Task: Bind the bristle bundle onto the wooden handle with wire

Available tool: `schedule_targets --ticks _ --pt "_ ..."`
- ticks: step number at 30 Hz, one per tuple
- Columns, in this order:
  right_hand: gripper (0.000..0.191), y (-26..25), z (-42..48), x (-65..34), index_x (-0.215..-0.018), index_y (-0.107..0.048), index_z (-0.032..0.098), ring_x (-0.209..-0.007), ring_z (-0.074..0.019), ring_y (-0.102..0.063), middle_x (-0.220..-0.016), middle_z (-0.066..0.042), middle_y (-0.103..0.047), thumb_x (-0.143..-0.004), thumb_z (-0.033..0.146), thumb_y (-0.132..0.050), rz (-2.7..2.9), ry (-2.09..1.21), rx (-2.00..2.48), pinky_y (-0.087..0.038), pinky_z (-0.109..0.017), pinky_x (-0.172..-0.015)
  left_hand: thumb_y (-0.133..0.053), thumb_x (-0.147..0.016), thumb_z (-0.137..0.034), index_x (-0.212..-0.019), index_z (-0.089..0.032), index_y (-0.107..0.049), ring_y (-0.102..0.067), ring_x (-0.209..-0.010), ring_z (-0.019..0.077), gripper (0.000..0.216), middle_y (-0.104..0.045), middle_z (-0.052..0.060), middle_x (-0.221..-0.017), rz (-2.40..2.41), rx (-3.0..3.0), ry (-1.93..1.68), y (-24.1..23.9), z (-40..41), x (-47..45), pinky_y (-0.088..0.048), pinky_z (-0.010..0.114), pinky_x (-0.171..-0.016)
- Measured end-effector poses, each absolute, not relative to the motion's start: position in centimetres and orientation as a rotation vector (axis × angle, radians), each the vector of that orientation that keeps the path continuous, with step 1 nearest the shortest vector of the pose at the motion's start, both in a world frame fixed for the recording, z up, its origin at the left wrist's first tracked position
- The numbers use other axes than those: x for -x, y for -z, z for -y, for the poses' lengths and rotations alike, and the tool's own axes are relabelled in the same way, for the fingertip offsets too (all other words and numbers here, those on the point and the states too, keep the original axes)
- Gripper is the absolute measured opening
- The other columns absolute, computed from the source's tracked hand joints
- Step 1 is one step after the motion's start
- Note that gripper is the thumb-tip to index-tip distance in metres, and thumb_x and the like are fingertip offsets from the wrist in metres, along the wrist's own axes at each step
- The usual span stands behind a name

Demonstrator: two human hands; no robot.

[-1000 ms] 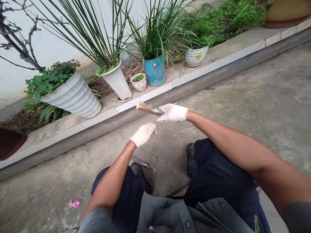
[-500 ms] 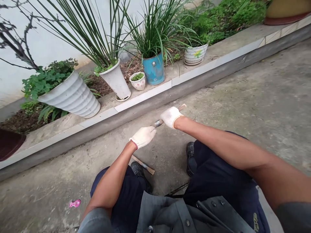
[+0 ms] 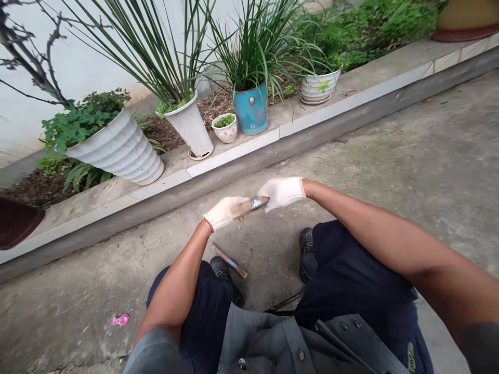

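Both my hands wear white cotton gloves and meet above the concrete ground, in front of my knees. My right hand grips the handle of a small paintbrush with a metal ferrule. The bristle end lies across my left hand, whose fingers curl round it. A second paintbrush lies on the ground by my left shoe.
A raised concrete kerb runs across ahead, with several potted plants: a ribbed white pot, a tall white pot, a blue pot and small bowls. A pink scrap lies on the ground at left.
My right hand swung the brush from raised and pointing left, down through a turn, to bristles resting in my left hand. The left hand rose slightly and closed on it.
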State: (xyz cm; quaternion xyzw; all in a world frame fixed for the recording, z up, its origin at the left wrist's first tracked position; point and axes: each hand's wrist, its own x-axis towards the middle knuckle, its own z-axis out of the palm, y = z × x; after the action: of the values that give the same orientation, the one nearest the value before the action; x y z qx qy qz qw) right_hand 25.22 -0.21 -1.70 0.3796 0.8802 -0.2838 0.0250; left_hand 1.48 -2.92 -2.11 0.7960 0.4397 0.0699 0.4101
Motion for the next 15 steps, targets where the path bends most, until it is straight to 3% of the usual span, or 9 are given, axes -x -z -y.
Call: schedule_targets --ticks 3,7,10,15 --pt "0.036 1.4 -0.7 -25.1 -0.098 -0.071 0.016 -0.068 -0.0136 -0.056 -0.079 -0.001 -0.069 -0.082 0.047 -0.062 -2.760 0.997 -1.559 -0.036 -0.023 -0.060 -0.036 -0.102 -0.054 -0.091 -0.015 -0.065 -0.065 -0.063 0.0150 0.049 -0.070 0.005 -0.076 -1.151 -1.903 -0.234 2.4 3.5 -2.1 -0.048 0.025 -0.063" --pt "0.033 1.7 -1.8 -24.6 -0.107 -0.073 0.017 -0.082 -0.0223 -0.068 -0.092 -0.012 -0.074 -0.087 0.039 -0.059 -2.571 0.593 -1.869 -0.044 -0.027 -0.071 -0.038 -0.101 -0.048 -0.091 -0.017 -0.065 -0.060 -0.054 0.0142 0.042 -0.064 -0.001 -0.065 -1.224 -1.947 -0.031 2.5 4.2 -2.8 -0.045 0.025 -0.056" --pt "0.029 2.6 -1.8 -24.1 -0.108 -0.075 0.015 -0.093 -0.0299 -0.071 -0.098 -0.019 -0.075 -0.083 0.022 -0.062 -2.385 0.333 -1.773 -0.048 -0.035 -0.078 -0.035 -0.101 -0.044 -0.095 -0.018 -0.067 -0.059 -0.053 0.0149 0.041 -0.062 -0.001 -0.065 -1.249 -2.025 0.079 2.5 4.2 -2.7 -0.042 0.025 -0.054" --pt "0.031 3.9 -0.4 -22.9 -0.106 -0.078 0.010 -0.101 -0.0335 -0.070 -0.106 -0.023 -0.074 -0.080 0.012 -0.061 -2.338 0.272 -1.491 -0.049 -0.039 -0.081 -0.037 -0.100 -0.037 -0.083 -0.020 -0.068 -0.059 -0.066 0.0164 0.039 -0.068 0.002 -0.076 -1.227 -2.353 0.120 2.6 3.5 -2.1 -0.039 0.027 -0.064"
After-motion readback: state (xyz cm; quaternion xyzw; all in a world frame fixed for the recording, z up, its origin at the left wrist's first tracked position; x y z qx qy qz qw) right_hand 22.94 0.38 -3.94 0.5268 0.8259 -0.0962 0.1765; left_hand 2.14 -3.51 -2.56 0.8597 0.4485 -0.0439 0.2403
